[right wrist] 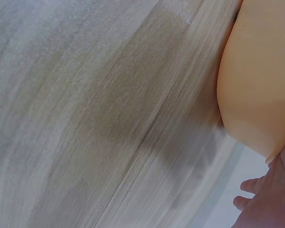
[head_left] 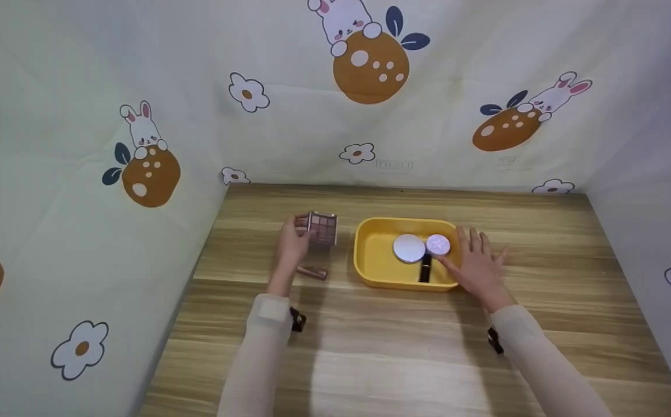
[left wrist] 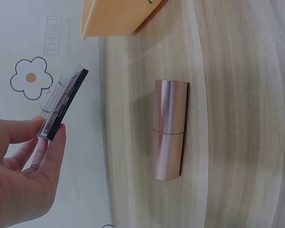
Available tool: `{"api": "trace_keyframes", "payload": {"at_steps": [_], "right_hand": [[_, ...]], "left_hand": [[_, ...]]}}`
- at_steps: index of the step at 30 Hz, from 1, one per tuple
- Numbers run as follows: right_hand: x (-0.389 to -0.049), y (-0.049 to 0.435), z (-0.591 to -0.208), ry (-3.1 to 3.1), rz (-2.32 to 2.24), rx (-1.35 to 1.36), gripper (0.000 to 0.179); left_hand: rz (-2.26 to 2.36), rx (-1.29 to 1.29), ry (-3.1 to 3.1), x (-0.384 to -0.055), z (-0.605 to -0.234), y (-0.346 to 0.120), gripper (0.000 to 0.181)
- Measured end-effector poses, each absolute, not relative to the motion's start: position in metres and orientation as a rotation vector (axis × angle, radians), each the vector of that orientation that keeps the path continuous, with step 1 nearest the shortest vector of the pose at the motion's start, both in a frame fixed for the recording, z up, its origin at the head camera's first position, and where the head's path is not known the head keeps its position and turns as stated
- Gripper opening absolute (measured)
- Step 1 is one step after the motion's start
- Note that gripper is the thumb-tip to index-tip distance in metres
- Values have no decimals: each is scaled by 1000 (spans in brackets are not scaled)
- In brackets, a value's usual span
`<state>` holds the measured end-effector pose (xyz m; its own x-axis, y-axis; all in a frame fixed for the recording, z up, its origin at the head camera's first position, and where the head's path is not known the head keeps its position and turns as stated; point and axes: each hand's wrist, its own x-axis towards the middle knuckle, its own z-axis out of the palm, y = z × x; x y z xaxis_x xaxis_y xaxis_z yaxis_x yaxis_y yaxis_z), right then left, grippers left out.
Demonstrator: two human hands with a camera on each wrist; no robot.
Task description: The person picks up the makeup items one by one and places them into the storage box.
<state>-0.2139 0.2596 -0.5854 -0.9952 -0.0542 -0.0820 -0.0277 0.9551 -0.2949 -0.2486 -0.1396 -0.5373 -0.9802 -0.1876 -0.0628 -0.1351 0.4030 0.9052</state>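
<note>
My left hand (head_left: pixel 293 242) pinches an eyeshadow palette (head_left: pixel 323 229) by its left edge, thumb on one side and fingers on the other. The left wrist view shows the palette tilted, with a clear lid and dark base, raised off the table. Below that hand lies a rose-gold lipstick tube (left wrist: pixel 170 128) marked MISSHA. My right hand (head_left: pixel 479 269) is at the right end of a yellow bin (head_left: pixel 356 249), fingers spread and straight, thumb over the rim. Inside the bin are a round white compact (head_left: pixel 409 248), a small lilac round case (head_left: pixel 438 245) and a black lipstick (head_left: pixel 425 269).
The wood-grain table (head_left: pixel 381 347) carries everything. Pale cloth walls (head_left: pixel 289 127) printed with rabbits and flowers enclose it at the back and both sides. Dark wrist-camera mounts (head_left: pixel 297 319) show by both sleeves.
</note>
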Motion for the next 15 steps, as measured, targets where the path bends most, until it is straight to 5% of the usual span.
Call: {"api": "trace_keyframes", "payload": {"at_steps": [15], "right_hand": [[-213, 259, -584, 3006, -480, -57, 94]], "left_hand": [[-1745, 266, -2539, -249, -531, -126, 43]]}}
